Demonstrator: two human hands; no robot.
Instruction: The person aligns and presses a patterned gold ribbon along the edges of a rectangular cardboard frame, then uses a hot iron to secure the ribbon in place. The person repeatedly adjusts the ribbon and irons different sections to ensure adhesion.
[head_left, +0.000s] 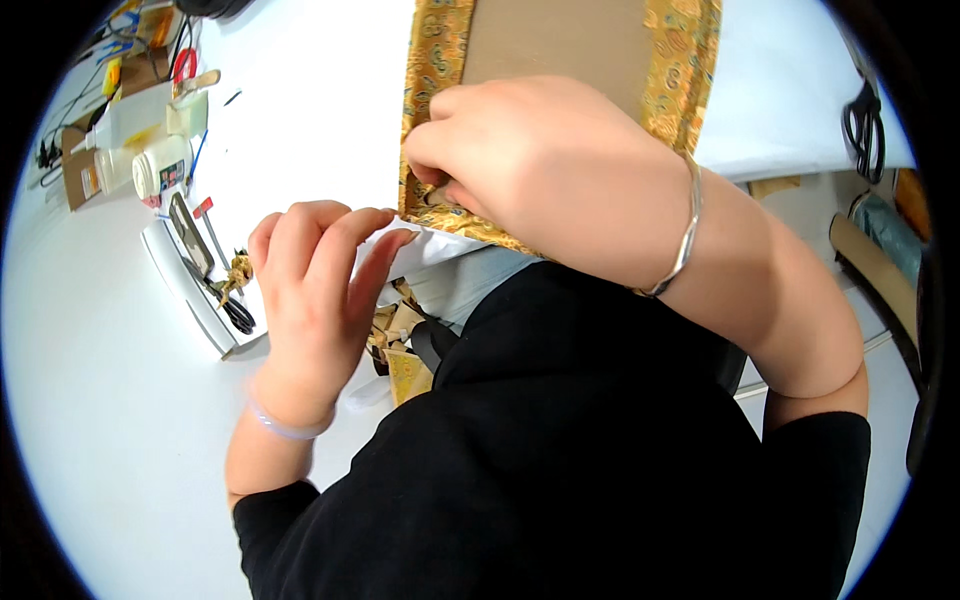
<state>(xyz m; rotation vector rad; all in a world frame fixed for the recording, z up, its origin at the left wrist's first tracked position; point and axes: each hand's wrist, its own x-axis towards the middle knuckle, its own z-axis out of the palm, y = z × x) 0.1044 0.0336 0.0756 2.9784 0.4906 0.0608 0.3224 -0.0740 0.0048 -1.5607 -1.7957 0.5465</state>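
Cardboard panel (555, 40) edged in gold brocade fabric (438, 60) sits at 12 o'clock, long axis running 12 to 6, near end overhanging the white table (300, 110) edge. Right hand (530, 160) pinches fabric at the panel's near-left corner, fingers curled tight. Left hand (315, 280) at 9 o'clock, fingers bent, tips on the table edge, holding nothing. Open tabletop left of panel; glue bottles (160, 165) at 10 o'clock, scissors (862, 125) at 2.
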